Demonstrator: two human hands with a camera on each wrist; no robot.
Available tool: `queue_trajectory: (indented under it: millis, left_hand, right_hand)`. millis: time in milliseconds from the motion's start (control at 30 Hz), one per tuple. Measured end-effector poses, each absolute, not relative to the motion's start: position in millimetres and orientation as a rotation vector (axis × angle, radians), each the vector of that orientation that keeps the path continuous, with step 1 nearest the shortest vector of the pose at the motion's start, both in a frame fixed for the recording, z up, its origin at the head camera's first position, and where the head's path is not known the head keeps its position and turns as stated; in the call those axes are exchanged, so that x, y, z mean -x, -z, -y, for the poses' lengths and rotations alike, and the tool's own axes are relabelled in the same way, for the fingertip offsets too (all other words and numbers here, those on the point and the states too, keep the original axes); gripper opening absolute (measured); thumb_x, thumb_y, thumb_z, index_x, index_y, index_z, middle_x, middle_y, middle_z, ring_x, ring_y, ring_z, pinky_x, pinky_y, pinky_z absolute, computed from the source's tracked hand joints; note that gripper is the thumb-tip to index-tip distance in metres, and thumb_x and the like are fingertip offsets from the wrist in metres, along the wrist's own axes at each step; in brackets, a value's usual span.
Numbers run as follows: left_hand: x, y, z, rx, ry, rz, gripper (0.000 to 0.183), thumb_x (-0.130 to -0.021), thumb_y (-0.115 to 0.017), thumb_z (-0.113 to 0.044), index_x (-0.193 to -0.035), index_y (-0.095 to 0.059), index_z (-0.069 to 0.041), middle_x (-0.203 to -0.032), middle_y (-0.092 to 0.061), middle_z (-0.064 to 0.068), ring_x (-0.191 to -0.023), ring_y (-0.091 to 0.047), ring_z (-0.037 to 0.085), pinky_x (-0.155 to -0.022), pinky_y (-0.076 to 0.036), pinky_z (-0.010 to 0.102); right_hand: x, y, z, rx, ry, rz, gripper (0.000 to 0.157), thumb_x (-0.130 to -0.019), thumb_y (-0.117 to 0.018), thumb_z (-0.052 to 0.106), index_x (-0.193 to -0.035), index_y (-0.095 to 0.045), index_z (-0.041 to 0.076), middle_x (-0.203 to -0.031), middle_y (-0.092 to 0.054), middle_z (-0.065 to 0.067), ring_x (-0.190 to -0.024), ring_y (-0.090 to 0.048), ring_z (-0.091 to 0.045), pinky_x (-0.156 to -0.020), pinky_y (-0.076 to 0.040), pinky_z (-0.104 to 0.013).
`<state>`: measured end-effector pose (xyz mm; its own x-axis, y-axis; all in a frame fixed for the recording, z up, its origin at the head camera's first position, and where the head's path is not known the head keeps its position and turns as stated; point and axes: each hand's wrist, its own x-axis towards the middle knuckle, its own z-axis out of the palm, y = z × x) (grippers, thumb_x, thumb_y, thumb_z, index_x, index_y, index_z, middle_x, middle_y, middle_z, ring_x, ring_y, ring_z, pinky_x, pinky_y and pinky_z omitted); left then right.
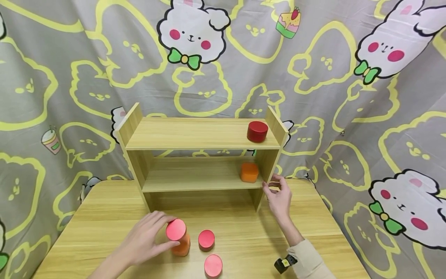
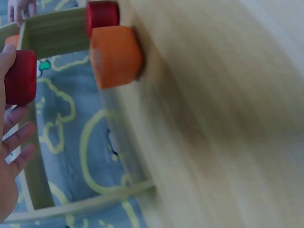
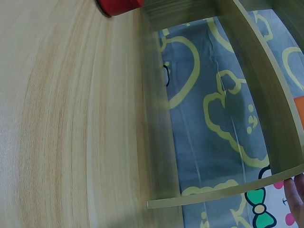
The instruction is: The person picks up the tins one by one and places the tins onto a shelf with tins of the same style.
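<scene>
My left hand holds a red cylinder between thumb and fingers. It hangs over an orange block on the table; in the left wrist view a gap separates the held cylinder from the orange block. Just right of that block, two more red cylinders stand on the table, one farther back and one nearer. With thumb and fingers, my right hand grips the right side panel of a wooden shelf at middle-board height; only its fingertips show in the right wrist view.
On the shelf's top board, a dark red cylinder stands at the right end. Below it, an orange block sits on the middle board. The wooden table reaches back to a patterned curtain.
</scene>
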<state>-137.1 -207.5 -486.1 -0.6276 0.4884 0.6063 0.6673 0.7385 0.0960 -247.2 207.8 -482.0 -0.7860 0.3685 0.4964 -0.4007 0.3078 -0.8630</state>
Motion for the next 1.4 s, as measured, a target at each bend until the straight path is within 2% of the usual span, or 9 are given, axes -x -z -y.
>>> queue_trajectory:
  millis: [233,433,600,767,933,1067,1400]
  left_hand:
    - [148.8,466.6,190.6,0.952,0.449,2.307,0.058,-0.08,-0.085,-0.059,-0.12,-0.071,-0.019,-0.106,-0.067,-0.014,-0.1,-0.062,0.006,-0.094,-0.052,0.028]
    - [160.4,446.0,178.5,1.009,0.469,2.262,0.057,-0.084,-0.083,-0.059,-0.12,-0.071,-0.017,-0.105,-0.069,-0.01,-0.099,-0.063,0.008,-0.091,-0.053,0.027]
    - [165.9,430.7,170.3,1.044,0.497,2.244,0.057,-0.081,-0.087,-0.053,-0.12,-0.071,-0.016,-0.106,-0.069,-0.009,-0.099,-0.064,0.01,-0.091,-0.054,0.028]
    - [170.9,416.6,163.2,1.064,0.466,2.232,0.058,-0.08,-0.087,-0.053,-0.121,-0.071,-0.015,-0.106,-0.07,-0.007,-0.095,-0.064,0.01,-0.087,-0.058,0.031]
    - [176.8,400.1,155.1,1.1,0.455,2.198,0.058,-0.083,-0.085,-0.053,-0.121,-0.07,-0.013,-0.104,-0.07,-0.006,-0.095,-0.065,0.012,-0.086,-0.06,0.034]
    - [180.9,386.1,147.1,1.14,0.45,2.185,0.057,-0.082,-0.087,-0.052,-0.12,-0.07,-0.013,-0.104,-0.07,-0.006,-0.096,-0.063,0.012,-0.084,-0.059,0.032]
    - [187.1,350.6,127.8,1.189,0.422,2.201,0.063,-0.079,-0.089,-0.054,-0.124,-0.071,-0.013,-0.107,-0.071,-0.005,-0.101,-0.065,0.012,-0.086,-0.06,0.03]
  right_hand:
    - [246.5,481.2,-206.8,-0.031,-1.55,1.949,0.028,-0.085,-0.077,-0.009,-0.11,-0.068,-0.004,-0.098,-0.063,0.007,-0.081,-0.064,0.005,-0.064,-0.056,-0.008]
    - [246.2,480.0,-205.8,-0.036,-1.554,1.937,0.028,-0.085,-0.078,-0.007,-0.112,-0.069,-0.004,-0.101,-0.068,-0.012,-0.081,-0.064,0.004,-0.064,-0.055,-0.008]
    - [245.9,479.7,-205.1,-0.041,-1.538,1.945,0.03,-0.086,-0.078,-0.008,-0.114,-0.069,-0.005,-0.105,-0.07,-0.021,-0.082,-0.062,0.005,-0.065,-0.055,-0.007]
    - [246.1,479.6,-205.7,-0.038,-1.535,1.938,0.03,-0.085,-0.078,-0.008,-0.113,-0.069,-0.005,-0.104,-0.07,-0.021,-0.081,-0.063,0.005,-0.064,-0.055,-0.007]
    - [247.7,480.6,-206.9,-0.038,-1.546,1.932,0.028,-0.085,-0.078,-0.008,-0.112,-0.069,-0.004,-0.1,-0.068,-0.012,-0.081,-0.064,0.004,-0.064,-0.056,-0.008]
    - [247.5,481.9,-207.7,-0.027,-1.535,1.951,0.028,-0.085,-0.077,-0.008,-0.112,-0.068,-0.005,-0.1,-0.066,-0.006,-0.081,-0.064,0.006,-0.065,-0.056,-0.008]
    - [247.1,483.8,-208.7,-0.026,-1.533,1.964,0.029,-0.086,-0.076,-0.008,-0.113,-0.067,-0.006,-0.102,-0.068,-0.015,-0.081,-0.064,0.007,-0.066,-0.056,-0.007]
